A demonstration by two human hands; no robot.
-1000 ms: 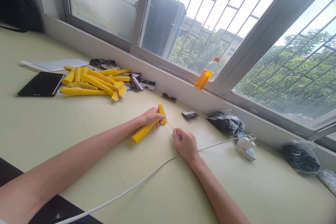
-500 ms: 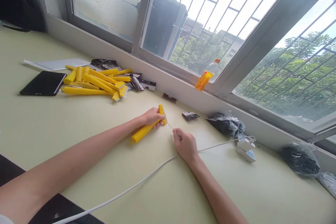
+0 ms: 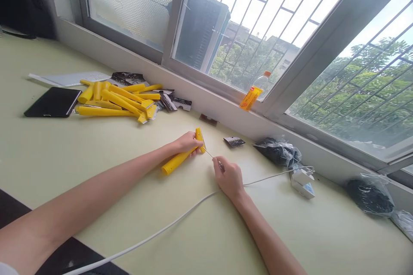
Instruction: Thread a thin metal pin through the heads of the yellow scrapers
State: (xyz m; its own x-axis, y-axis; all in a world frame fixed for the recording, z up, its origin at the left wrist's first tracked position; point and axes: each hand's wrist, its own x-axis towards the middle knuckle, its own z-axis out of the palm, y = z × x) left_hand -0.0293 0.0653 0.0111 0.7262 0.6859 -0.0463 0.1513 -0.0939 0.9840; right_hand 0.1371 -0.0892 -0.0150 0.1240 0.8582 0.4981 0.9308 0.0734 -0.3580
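Left hand: the left hand (image 3: 186, 142) is closed over the upper part of a yellow scraper (image 3: 180, 157), fingers wrapped round the handle just below its wide head, pinning it to the table (image 3: 48, 150).
Yellow scraper: its head pokes out beyond the left hand toward the window, while the handle runs out from under the palm, back toward the person and to the left, lying flat on the table.
Right hand: the right hand (image 3: 229, 177) is curled shut around a thin screwdriver (image 3: 213, 157), held between thumb and fingertips; it rests on the table just right of the left hand, apart from it.
Thin screwdriver: its metal shaft slants up and left from the right hand, and its tip meets the head of the yellow scraper beside the left hand's fingers.
White cable (image 3: 167, 225): passes under the right wrist, running on to a white charger (image 3: 301, 178) well to the right of that hand.
Beyond the hands: a small black packet (image 3: 233, 141) lies near the window sill, just past the right hand.
Far left of the left hand: a pile of yellow scrapers (image 3: 116, 101) and a black phone (image 3: 53, 102), both well apart from it.
Far right: black plastic bags (image 3: 279, 150) against the sill.
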